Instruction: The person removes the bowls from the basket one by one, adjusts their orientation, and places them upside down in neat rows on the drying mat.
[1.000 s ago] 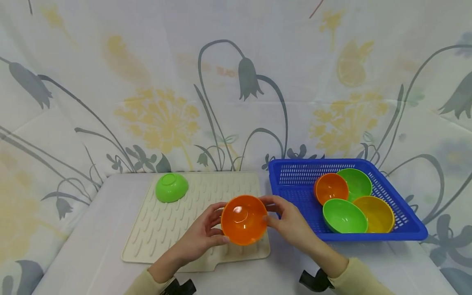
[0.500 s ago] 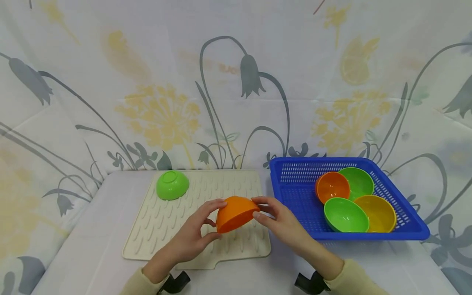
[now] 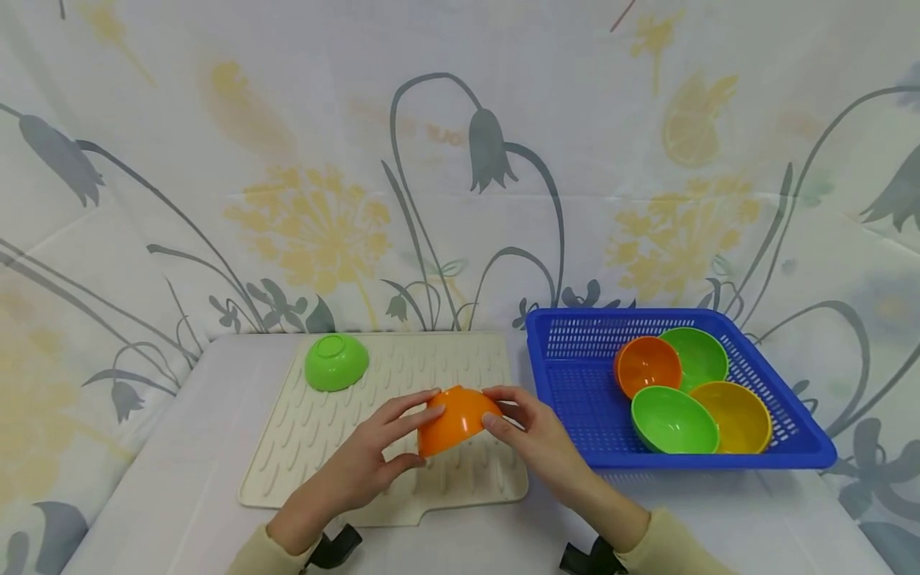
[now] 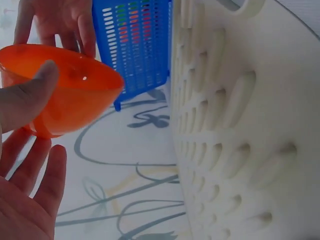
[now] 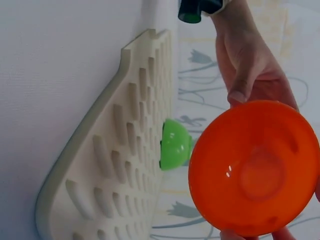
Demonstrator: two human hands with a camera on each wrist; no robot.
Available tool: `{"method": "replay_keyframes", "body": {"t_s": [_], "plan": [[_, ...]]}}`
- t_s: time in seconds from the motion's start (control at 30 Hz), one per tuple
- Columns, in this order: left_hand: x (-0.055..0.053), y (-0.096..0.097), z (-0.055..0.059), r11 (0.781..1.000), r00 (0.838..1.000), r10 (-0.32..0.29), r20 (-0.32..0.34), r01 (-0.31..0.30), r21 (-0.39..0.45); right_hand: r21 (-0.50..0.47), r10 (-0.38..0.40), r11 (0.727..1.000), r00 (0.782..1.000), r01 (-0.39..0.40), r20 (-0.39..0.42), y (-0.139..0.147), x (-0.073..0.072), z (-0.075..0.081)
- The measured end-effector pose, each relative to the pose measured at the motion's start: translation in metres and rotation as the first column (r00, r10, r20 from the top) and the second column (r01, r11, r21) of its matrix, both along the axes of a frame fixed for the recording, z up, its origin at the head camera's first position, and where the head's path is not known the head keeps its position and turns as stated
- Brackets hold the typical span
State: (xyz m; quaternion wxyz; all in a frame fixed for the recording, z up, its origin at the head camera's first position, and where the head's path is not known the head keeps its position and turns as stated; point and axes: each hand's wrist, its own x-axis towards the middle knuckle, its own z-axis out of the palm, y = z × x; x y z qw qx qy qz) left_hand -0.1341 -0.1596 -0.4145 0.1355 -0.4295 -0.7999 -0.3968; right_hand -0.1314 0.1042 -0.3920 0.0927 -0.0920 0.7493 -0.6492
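An orange bowl point(image 3: 453, 423) is held tilted, base upward, above the cream drying mat point(image 3: 287, 447). My left hand point(image 3: 359, 455) grips it from the left, thumb at the rim and fingers on the outer wall. From the right, my right hand point(image 3: 535, 435) pinches the rim and side. In the left wrist view the orange bowl point(image 4: 65, 95) shows its rim with a thumb over it. The right wrist view looks into the inside of the orange bowl point(image 5: 255, 170). A green bowl point(image 3: 336, 363) rests upside down at the mat's back left corner.
A blue basket point(image 3: 575, 459) stands to the right of the mat. Inside it lie an orange bowl point(image 3: 647, 367), two green bowls point(image 3: 676, 421) and a yellow bowl point(image 3: 743, 419). Behind the table hangs a flower-printed cloth point(image 3: 446, 200).
The orange bowl has turned from facing me to base upward, its opening now down. Both hands have turned with it and moved slightly left.
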Motion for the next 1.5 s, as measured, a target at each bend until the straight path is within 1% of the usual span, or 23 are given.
{"method": "replay_keyframes", "body": {"t_s": [0.03,0.07,0.17,0.23,0.27,0.33,0.4,0.47,0.57,0.67,0.73,0.83,0.9,0.97,1.03,1.13,1.3,1.4,1.5], "plan": [[0.0,-0.001,-0.001,1.0,1.0,-0.001,0.001,0.001,0.009,-0.01,0.002,1.0,1.0,-0.002,0.004,0.0,0.0,0.0],[-0.001,-0.002,-0.001,1.0,1.0,0.001,0.018,-0.002,0.02,-0.021,0.006,1.0,1.0,-0.006,0.006,0.0,0.001,0.0],[-0.001,-0.005,-0.003,0.998,0.996,0.02,0.09,-0.025,0.06,-0.059,0.026,0.998,1.0,-0.025,0.008,0.0,0.001,0.0],[-0.002,-0.006,-0.004,0.995,0.987,0.036,0.159,-0.051,0.09,-0.078,0.037,0.996,0.999,-0.037,0.005,0.001,0.002,0.001],[-0.002,-0.006,-0.005,0.992,0.979,0.039,0.201,-0.062,0.109,-0.089,0.043,0.995,0.999,-0.043,0.003,0.001,0.002,0.001],[-0.003,-0.007,-0.006,0.986,0.963,0.025,0.269,-0.068,0.152,-0.108,0.055,0.993,0.999,-0.055,-0.002,0.002,0.003,0.001],[-0.004,-0.008,-0.007,0.976,0.935,-0.012,0.354,-0.066,0.207,-0.124,0.063,0.99,0.998,-0.064,-0.006,0.004,0.004,0.0],[-0.006,-0.009,-0.008,0.962,0.906,-0.073,0.417,-0.047,0.27,-0.146,0.072,0.987,0.997,-0.072,-0.008,0.004,0.004,0.0],[-0.008,-0.009,-0.01,0.932,0.853,-0.177,0.492,-0.016,0.362,-0.184,0.088,0.979,0.996,-0.089,-0.016,0.005,0.005,-0.002],[-0.008,-0.009,-0.011,0.911,0.798,-0.248,0.549,-0.001,0.412,-0.235,0.105,0.966,0.994,-0.108,-0.028,0.004,0.005,-0.004],[-0.007,-0.009,-0.011,0.903,0.767,-0.281,0.578,0.007,0.429,-0.268,0.116,0.956,0.993,-0.122,-0.037,0.005,0.006,-0.006],[-0.007,-0.008,-0.012,0.891,0.726,-0.335,0.601,0.036,0.453,-0.306,0.131,0.941,0.99,-0.141,-0.053,0.006,0.006,-0.008],[-0.007,-0.007,-0.012,0.878,0.707,-0.375,0.6,0.062,0.475,-0.322,0.141,0.934,0.988,-0.153,-0.063,0.006,0.006,-0.009],[-0.007,-0.007,-0.011,0.866,0.693,-0.405,0.596,0.082,0.493,-0.334,0.148,0.928,0.986,-0.163,-0.07,0.007,0.005,-0.01],[-0.007,-0.006,-0.011,0.863,0.691,-0.412,0.594,0.087,0.497,-0.34,0.154,0.925,0.985,-0.17,-0.075,0.007,0.004,-0.011],[-0.008,-0.006,-0.01,0.871,0.71,-0.395,0.583,0.087,0.484,-0.336,0.163,0.925,0.984,-0.179,-0.077,0.008,0.003,-0.012],[-0.008,-0.008,-0.01,0.893,0.745,-0.353,0.567,0.087,0.442,-0.303,0.176,0.934,0.982,-0.189,-0.068,0.009,0.002,-0.013],[-0.008,-0.01,-0.009,0.918,0.769,-0.305,0.562,0.08,0.389,-0.285,0.187,0.939,0.981,-0.191,-0.043,0.009,0.003,-0.013],[-0.009,-0.011,-0.008,0.942,0.806,-0.249,0.537,0.074,0.326,-0.255,0.195,0.948,0.981,-0.189,-0.002,0.008,0.003,-0.013]]}}
